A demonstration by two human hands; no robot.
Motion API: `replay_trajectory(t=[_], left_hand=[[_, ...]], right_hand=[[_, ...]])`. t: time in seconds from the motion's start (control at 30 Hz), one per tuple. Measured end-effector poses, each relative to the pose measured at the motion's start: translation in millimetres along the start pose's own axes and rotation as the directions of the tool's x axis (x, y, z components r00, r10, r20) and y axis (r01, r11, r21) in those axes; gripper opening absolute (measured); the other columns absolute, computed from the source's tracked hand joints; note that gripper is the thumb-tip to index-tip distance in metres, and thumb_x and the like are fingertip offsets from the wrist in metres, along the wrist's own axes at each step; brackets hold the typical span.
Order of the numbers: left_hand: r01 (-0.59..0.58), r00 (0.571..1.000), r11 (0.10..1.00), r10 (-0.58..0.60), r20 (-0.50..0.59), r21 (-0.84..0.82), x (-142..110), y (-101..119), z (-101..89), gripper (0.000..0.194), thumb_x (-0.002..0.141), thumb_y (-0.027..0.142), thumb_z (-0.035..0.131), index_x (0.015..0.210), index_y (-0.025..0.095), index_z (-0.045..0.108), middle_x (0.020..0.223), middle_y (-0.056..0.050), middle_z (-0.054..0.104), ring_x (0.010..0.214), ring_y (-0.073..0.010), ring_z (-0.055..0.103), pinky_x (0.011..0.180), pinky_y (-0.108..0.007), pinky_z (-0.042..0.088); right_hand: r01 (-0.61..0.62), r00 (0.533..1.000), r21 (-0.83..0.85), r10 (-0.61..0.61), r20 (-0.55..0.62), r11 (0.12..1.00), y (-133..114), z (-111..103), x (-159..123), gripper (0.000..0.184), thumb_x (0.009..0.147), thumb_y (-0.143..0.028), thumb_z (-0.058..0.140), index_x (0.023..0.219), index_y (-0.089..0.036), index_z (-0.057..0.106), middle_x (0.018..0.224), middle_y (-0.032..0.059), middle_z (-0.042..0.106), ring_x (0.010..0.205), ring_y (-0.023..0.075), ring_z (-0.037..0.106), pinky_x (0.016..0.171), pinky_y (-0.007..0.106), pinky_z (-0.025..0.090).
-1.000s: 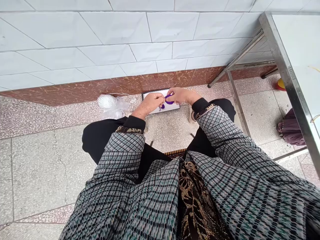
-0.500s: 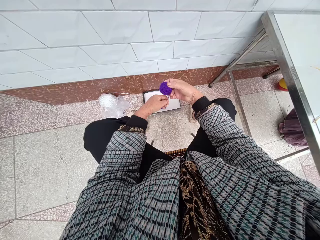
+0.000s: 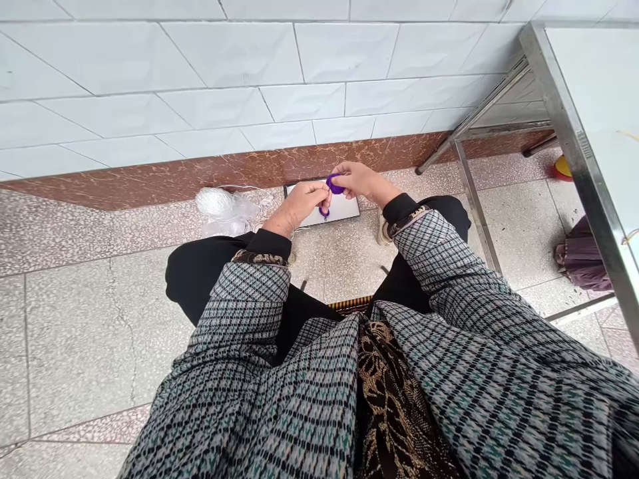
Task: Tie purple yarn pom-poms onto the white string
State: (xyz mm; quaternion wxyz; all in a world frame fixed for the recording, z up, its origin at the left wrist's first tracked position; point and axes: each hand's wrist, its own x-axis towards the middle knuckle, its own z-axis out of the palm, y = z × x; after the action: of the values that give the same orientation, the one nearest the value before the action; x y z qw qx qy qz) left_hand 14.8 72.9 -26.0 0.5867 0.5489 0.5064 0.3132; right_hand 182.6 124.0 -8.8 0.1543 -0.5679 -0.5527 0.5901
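The purple wound ball of yarn (image 3: pixel 336 189) looks fibrous and matt; the white rectangular panel with a dark rim (image 3: pixel 345 210), smooth. Near the wall-side edge of the speckled grey stone floor (image 3: pixel 74 332), a crumpled clear plastic bag (image 3: pixel 238 211) shines. White rectangular wall tiles (image 3: pixel 349 53) look glossy; the checked grey sleeve (image 3: pixel 249 293), woven cloth.
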Motion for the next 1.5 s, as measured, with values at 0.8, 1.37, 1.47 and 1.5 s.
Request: replay_trajectory(t=[0.8, 1.37, 1.47, 1.5], left_hand=[[0.036, 0.998, 0.981, -0.047, -0.050, -0.188, 2, -3, -0.9, 0.031, 0.072, 0.009, 0.050, 0.043, 0.017, 0.049, 0.047, -0.001, 0.045, 0.045, -0.0076, 0.038, 0.048, -0.022, 0.030], [-0.016, 0.999, 0.969, 0.005, 0.048, 0.248, 2, -8, 7.5, 0.023, 0.076, 0.006, 0.053, 0.056, 0.017, 0.059, 0.050, 0.003, 0.053, 0.048, -0.0087, 0.047, 0.053, -0.021, 0.037], [-0.018, 0.997, 0.975, 0.002, 0.071, 0.222, 3, -9, 8.5, 0.024, 0.078, 0.005, 0.052, 0.058, 0.017, 0.058, 0.051, 0.003, 0.053, 0.048, -0.0085, 0.047, 0.054, -0.020, 0.039], [-0.010, 0.997, 0.980, -0.005, 0.076, 0.198, 4, -10, 8.9, 0.024, 0.079, 0.005, 0.052, 0.059, 0.017, 0.058, 0.053, 0.003, 0.054, 0.048, -0.0084, 0.048, 0.054, -0.020, 0.040]], right_hand=[[0.102, 0.886, -0.062, -0.062, 0.460, 0.993, 1, -31, -12, 0.017, 0.087, -0.012, 0.079, 0.099, -0.014, 0.067, 0.072, -0.0015, 0.065, 0.051, 0.0078, 0.055, 0.050, 0.019, 0.047], [-0.077, 0.992, 0.365, 0.033, 0.124, 0.928, -2, 0, -6, 0.019, 0.092, -0.012, 0.077, 0.087, -0.017, 0.060, 0.064, -0.0032, 0.061, 0.051, 0.0081, 0.053, 0.052, 0.017, 0.053], [-0.043, 0.996, 0.385, 0.007, 0.093, 0.922, -1, -2, -4, 0.022, 0.092, -0.012, 0.078, 0.087, -0.017, 0.057, 0.062, -0.0046, 0.058, 0.049, 0.0069, 0.050, 0.049, 0.015, 0.049], [-0.021, 0.995, 0.405, -0.020, 0.098, 0.914, -2, -4, -5, 0.021, 0.092, -0.013, 0.078, 0.088, -0.017, 0.057, 0.063, -0.0048, 0.058, 0.050, 0.0066, 0.051, 0.050, 0.015, 0.049]])
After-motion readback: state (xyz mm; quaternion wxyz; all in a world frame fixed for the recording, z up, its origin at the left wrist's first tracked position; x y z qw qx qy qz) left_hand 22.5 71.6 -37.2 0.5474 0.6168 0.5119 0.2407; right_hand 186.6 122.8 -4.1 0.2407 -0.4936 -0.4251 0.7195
